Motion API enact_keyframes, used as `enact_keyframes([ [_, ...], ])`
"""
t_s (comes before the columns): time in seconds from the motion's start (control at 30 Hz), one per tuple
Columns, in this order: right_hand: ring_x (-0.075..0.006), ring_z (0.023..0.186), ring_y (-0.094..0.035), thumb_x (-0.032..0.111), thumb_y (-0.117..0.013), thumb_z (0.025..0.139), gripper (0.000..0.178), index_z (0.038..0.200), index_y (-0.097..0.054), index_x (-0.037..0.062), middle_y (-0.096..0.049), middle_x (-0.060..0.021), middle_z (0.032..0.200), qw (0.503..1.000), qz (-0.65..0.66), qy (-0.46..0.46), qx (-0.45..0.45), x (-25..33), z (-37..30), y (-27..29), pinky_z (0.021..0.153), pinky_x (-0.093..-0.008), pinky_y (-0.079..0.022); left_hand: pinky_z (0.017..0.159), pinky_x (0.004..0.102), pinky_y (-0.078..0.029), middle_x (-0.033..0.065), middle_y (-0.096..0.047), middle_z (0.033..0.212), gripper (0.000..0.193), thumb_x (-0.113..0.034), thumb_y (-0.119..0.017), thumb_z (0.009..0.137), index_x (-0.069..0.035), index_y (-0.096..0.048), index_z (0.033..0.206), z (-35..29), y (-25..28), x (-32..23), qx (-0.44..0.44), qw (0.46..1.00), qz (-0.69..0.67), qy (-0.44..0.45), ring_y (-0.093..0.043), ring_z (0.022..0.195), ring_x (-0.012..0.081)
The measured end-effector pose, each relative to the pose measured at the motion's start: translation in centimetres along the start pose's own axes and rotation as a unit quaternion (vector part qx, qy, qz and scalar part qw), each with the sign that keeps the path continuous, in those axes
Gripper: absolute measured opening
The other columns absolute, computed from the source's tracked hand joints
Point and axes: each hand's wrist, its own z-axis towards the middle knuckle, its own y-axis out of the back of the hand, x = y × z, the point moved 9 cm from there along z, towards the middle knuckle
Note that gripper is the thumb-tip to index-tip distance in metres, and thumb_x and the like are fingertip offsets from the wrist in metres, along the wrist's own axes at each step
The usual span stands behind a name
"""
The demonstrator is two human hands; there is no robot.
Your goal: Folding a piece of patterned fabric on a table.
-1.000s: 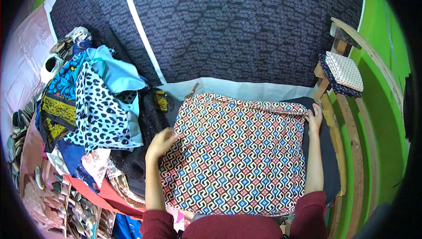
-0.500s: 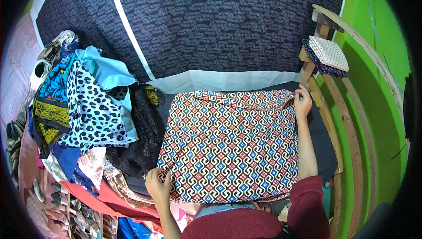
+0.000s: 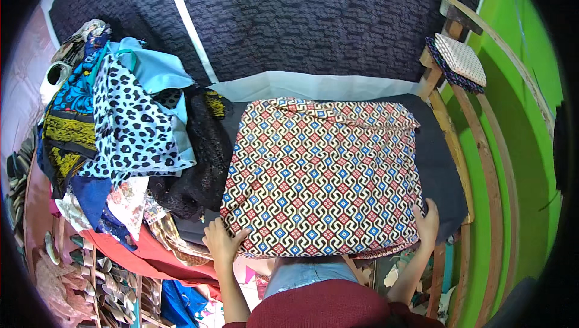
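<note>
A folded cloth [image 3: 325,177] with a geometric pattern in cream, black, red and blue lies on the dark tabletop in front of me. Its top edge is slightly rumpled. By its near left corner rests my left hand [image 3: 223,241], fingers apart, the thumb reaching onto the cloth's edge. My right hand [image 3: 427,224] is at the near right corner with thumb and fingers spread, touching the cloth's side. Neither hand grips the fabric.
Left of the cloth is a heap of fabrics, with a spotted black-and-white piece [image 3: 136,120] and black lace [image 3: 202,171]. Two small folded cloths [image 3: 461,59] sit on a wooden rail [image 3: 488,159] at right. A dark patterned fabric [image 3: 338,20] hangs behind the table.
My right hand has left the cloth's far right corner and come down to the near right corner, opening. The left hand's fingers have spread at the near left corner. The view has shifted slightly.
</note>
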Motion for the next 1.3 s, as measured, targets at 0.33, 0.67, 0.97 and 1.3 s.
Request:
enact_keyframes([
  [0.33,-0.0357,0.104,-0.055,0.015,-0.072,0.072,0.042,0.109,-0.060,-0.0018,-0.061,-0.0182,0.111,0.992,-0.011,0.003,-0.128,0.4,-3.5,1.6,0.094,-0.0394,-0.041,0.078,0.0406,-0.047,0.0202,-0.062,0.094,0.050,-0.018,-0.080,0.061,0.001,-0.056,0.100,0.0,-1.7,-5.8,0.130,0.958,-0.229,-0.111,-0.060,0.089,0.0369],
  [0.67,-0.0218,0.072,-0.059,0.020,-0.070,0.079,0.021,0.089,-0.065,0.0032,-0.062,-0.0098,0.082,0.972,0.104,-0.087,-0.192,-3.7,-6.3,3.5,0.067,-0.0329,-0.048,0.059,0.0374,-0.047,0.0170,-0.065,0.070,0.062,-0.047,-0.086,0.048,0.003,-0.065,0.077,1.7,-5.4,-2.0,0.316,0.937,-0.104,-0.109,-0.063,0.061,0.0269],
  [0.97,-0.0288,0.084,-0.063,0.019,-0.077,0.068,0.030,0.093,-0.067,0.0045,-0.065,-0.0117,0.093,0.977,0.033,-0.058,-0.201,-2.2,-8.4,3.5,0.073,-0.0351,-0.049,0.057,0.0242,-0.047,0.0044,-0.068,0.072,0.014,-0.008,-0.074,0.075,0.004,-0.068,0.081,-0.4,-4.7,-3.0,0.422,0.821,-0.373,-0.087,-0.058,0.061,0.0053],
  [1.3,-0.0067,0.071,-0.058,0.009,-0.060,0.089,0.009,0.093,-0.060,0.0013,-0.064,-0.0013,0.081,0.815,0.566,-0.121,-0.022,-8.0,-5.6,0.2,0.065,-0.0196,-0.046,0.058,0.0227,-0.045,0.0004,-0.066,0.074,0.011,-0.004,-0.070,0.078,0.003,-0.067,0.087,0.0,-5.0,-2.1,0.342,0.838,-0.412,-0.109,-0.053,0.064,0.0039],
])
